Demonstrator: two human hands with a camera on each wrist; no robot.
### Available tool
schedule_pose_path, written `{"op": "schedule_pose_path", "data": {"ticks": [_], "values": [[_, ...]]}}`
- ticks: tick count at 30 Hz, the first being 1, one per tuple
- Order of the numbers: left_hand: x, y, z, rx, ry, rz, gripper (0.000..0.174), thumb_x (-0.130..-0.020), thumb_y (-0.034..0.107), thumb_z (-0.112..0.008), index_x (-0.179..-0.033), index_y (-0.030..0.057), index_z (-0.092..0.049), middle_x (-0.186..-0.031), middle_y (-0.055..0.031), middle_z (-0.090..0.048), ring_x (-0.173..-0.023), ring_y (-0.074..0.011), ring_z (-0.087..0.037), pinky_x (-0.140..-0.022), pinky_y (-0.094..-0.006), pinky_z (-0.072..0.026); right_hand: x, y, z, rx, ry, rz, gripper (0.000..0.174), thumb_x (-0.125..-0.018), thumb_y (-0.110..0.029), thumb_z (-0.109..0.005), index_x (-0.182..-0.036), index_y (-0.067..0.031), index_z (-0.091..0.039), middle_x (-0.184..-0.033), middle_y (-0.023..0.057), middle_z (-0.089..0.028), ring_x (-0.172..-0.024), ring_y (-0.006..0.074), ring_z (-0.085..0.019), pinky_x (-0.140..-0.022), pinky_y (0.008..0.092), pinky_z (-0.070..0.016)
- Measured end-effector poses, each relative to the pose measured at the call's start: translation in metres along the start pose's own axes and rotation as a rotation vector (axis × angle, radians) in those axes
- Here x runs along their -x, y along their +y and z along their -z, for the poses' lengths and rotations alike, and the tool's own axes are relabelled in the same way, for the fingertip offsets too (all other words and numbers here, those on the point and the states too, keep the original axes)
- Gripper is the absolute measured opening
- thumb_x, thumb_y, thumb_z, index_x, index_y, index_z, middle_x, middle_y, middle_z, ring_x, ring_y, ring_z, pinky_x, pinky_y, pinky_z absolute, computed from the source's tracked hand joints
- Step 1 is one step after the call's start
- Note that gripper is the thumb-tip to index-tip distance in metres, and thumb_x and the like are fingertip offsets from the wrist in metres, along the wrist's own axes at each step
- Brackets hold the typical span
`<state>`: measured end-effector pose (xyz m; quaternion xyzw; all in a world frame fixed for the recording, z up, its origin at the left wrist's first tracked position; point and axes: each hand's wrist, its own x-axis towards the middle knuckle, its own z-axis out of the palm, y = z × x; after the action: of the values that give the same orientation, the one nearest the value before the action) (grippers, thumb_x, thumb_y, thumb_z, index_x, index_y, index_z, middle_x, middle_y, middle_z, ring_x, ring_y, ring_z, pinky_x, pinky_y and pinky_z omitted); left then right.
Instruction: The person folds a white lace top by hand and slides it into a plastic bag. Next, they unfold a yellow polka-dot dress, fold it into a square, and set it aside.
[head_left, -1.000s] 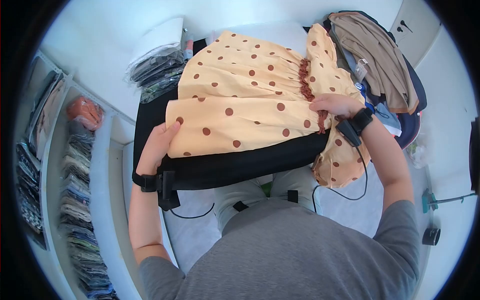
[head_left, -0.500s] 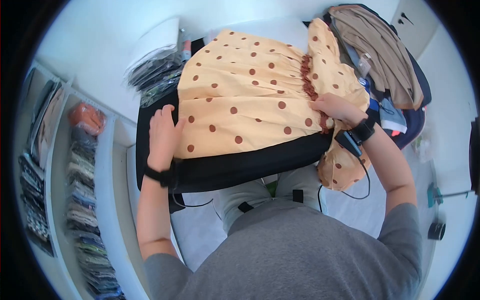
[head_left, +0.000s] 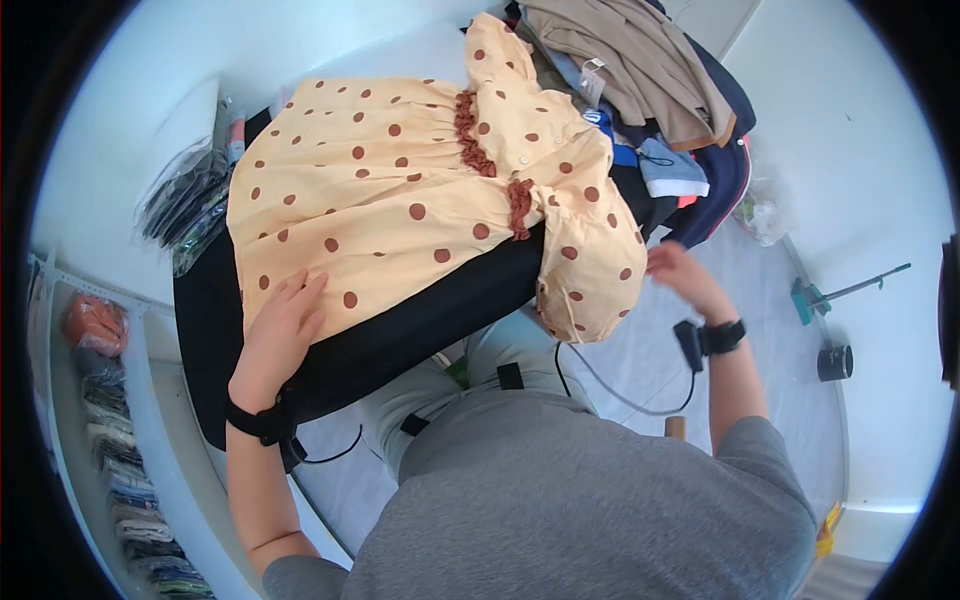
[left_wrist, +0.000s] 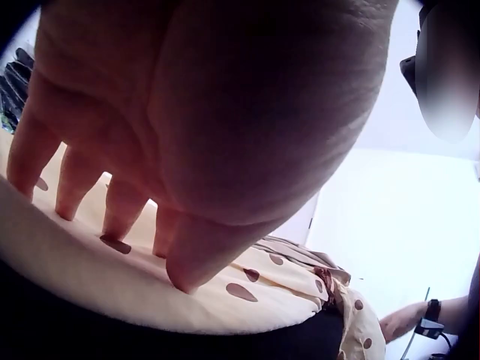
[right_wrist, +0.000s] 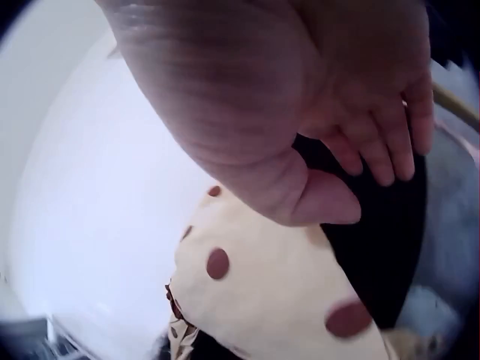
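Note:
A cream dress [head_left: 350,235] with brown polka dots lies spread over a black-covered board [head_left: 400,345]. Brown ruffled trim [head_left: 470,140] runs across its waist, and one puffed sleeve [head_left: 592,275] hangs over the near edge. My left hand [head_left: 277,345] rests on the skirt near its hem; in the left wrist view, its spread fingertips press down on the dotted fabric [left_wrist: 241,292]. Off to the right, my right hand [head_left: 690,278] is in the air just beyond the sleeve, holding nothing. Its fingers are relaxed and its palm [right_wrist: 352,82] shows in the right wrist view.
Folded garments in clear bags [head_left: 190,195] are stacked at the board's far left. A heap of clothes with a tan garment [head_left: 640,60] on top sits at the far right. Shelves of bagged clothes [head_left: 125,470] stand at left. Wrist-camera cables [head_left: 640,412] hang near my legs.
My right hand has let go of the dress waist and moved right, off the garment. My left hand released the hem corner, lifted, and now lies on the skirt. The head view has turned right.

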<state>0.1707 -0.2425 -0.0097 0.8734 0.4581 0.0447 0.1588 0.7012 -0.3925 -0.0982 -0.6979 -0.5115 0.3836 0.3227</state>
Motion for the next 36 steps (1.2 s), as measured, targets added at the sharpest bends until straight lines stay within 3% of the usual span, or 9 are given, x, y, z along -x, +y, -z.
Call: {"op": "schedule_pose_path", "data": {"ticks": [2,4,11,16,21,23,27,30,36], "values": [[0.001,0.001,0.000,0.005,0.010,0.002,0.042,-0.089,0.014,-0.052,-0.131,0.0080,-0.049,-0.138,-0.0197,-0.042,-0.127,-0.0339,-0.041,-0.104,-0.0356,-0.0344,0.021,0.002,-0.034,-0.375,-0.226,-0.073,0.076,-0.067,-0.003,-0.059,-0.138,0.0009,-0.031,-0.132,0.0102,-0.047,-0.123,0.0217,-0.041,-0.106,0.0370,-0.0302],[0.001,0.000,-0.003,0.006,0.044,-0.008,0.042,-0.086,0.009,-0.055,-0.127,0.0024,-0.050,-0.133,-0.0217,-0.045,-0.123,-0.0353,-0.043,-0.102,-0.0371,-0.0362,0.022,0.011,-0.057,-0.548,-0.427,-0.134,0.077,-0.071,-0.004,-0.064,-0.140,0.0010,-0.030,-0.137,0.0101,-0.044,-0.130,0.0206,-0.035,-0.110,0.0360,-0.0234],[0.008,-0.005,-0.002,0.078,0.049,0.022,0.046,-0.085,0.013,-0.059,-0.128,0.0029,-0.049,-0.135,-0.0224,-0.044,-0.126,-0.0350,-0.041,-0.103,-0.0368,-0.0359,0.035,-0.050,-0.024,-0.622,-0.262,-0.094,0.062,-0.078,-0.017,-0.073,-0.131,-0.0003,-0.045,-0.128,0.0099,-0.054,-0.115,0.0188,-0.051,-0.102,0.0341,-0.0372],[0.010,-0.008,-0.001,0.047,0.066,0.041,0.056,-0.079,0.021,-0.068,-0.128,0.0030,-0.049,-0.136,-0.0222,-0.043,-0.126,-0.0345,-0.042,-0.104,-0.0369,-0.0356,0.091,-0.076,-0.005,-0.917,-0.192,0.344,0.053,-0.086,-0.027,-0.060,-0.131,-0.0024,-0.046,-0.128,0.0112,-0.053,-0.114,0.0223,-0.053,-0.101,0.0366,-0.0397],[0.010,-0.006,0.002,0.055,0.064,0.044,0.059,-0.078,0.022,-0.070,-0.129,0.0025,-0.049,-0.137,-0.0228,-0.042,-0.127,-0.0347,-0.041,-0.105,-0.0375,-0.0350,-0.101,-0.202,0.028,-1.191,-0.384,0.621,0.049,-0.098,-0.036,-0.039,-0.135,-0.0042,-0.040,-0.139,0.0139,-0.042,-0.126,0.0267,-0.044,-0.105,0.0357,-0.0353],[0.014,-0.002,0.007,0.067,0.040,0.054,0.064,-0.075,0.022,-0.072,-0.131,0.0026,-0.046,-0.139,-0.0228,-0.039,-0.128,-0.0345,-0.040,-0.105,-0.0374,-0.0343,-0.117,-0.224,0.021,-0.985,-0.421,0.428,0.055,-0.097,-0.042,-0.041,-0.135,-0.0021,-0.038,-0.135,0.0178,-0.047,-0.123,0.0245,-0.047,-0.105,0.0334,-0.0348],[0.038,-0.011,0.014,0.219,-0.003,0.070,0.066,-0.071,0.010,-0.069,-0.132,0.0028,-0.045,-0.141,-0.0227,-0.036,-0.132,-0.0345,-0.035,-0.108,-0.0370,-0.0310,-0.141,-0.174,0.034,-0.136,0.170,0.397,0.042,-0.096,-0.034,-0.047,-0.121,0.0000,-0.052,-0.114,0.0097,-0.060,-0.107,0.0157,-0.056,-0.096,0.0280,-0.0415],[0.055,-0.028,0.012,0.124,0.011,0.044,0.065,-0.068,-0.002,-0.059,-0.131,0.0036,-0.046,-0.141,-0.0216,-0.037,-0.134,-0.0342,-0.032,-0.109,-0.0377,-0.0293,-0.128,-0.124,0.028,-0.204,0.440,0.282,0.031,-0.093,-0.029,-0.054,-0.103,-0.0004,-0.062,-0.087,0.0004,-0.060,-0.082,0.0085,-0.053,-0.075,0.0215,-0.0407],[0.049,-0.038,0.007,-0.020,0.081,0.012,0.065,-0.065,-0.015,-0.048,-0.127,0.0039,-0.050,-0.136,-0.0167,-0.045,-0.131,-0.0336,-0.037,-0.105,-0.0357,-0.0362,-0.099,-0.083,0.003,-0.111,0.332,0.173,0.029,-0.092,-0.029,-0.057,-0.100,-0.0008,-0.060,-0.089,-0.0016,-0.059,-0.083,0.0057,-0.051,-0.073,0.0210,-0.0406]]}}
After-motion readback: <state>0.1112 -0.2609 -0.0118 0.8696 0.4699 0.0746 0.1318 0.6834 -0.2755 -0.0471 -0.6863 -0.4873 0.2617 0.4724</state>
